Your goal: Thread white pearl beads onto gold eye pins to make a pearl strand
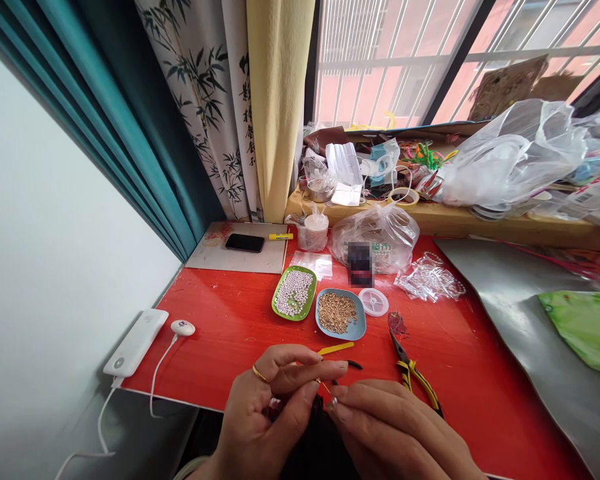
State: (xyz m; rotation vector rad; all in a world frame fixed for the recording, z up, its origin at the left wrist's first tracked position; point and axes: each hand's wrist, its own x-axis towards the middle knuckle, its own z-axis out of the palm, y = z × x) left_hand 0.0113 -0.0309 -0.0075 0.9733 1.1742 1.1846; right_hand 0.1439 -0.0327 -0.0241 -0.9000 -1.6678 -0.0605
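Note:
At the front edge of the red table, my left hand [275, 393] wears a gold ring and pinches a thin gold-coloured strand [325, 387] between thumb and fingers. Close on its right, my right hand [395, 420] has its fingertips closed on a small pearly bead [334, 402] at the strand's other end. Whether the bead is threaded on it, I cannot tell. Beyond my hands stand a green tray [275, 308] of pearly white beads [293, 293] and a blue tray [359, 327] of gold beads [336, 312]. Yellow-handled tweezers [336, 348] lie partly hidden behind my fingers.
Black-and-yellow pliers [413, 373] lie right of my hands. A round clear plastic case [374, 302] and a plastic bag [375, 233] are farther back. A white power strip [136, 343] and cable occupy the left edge; a phone [245, 243] rests on a grey board.

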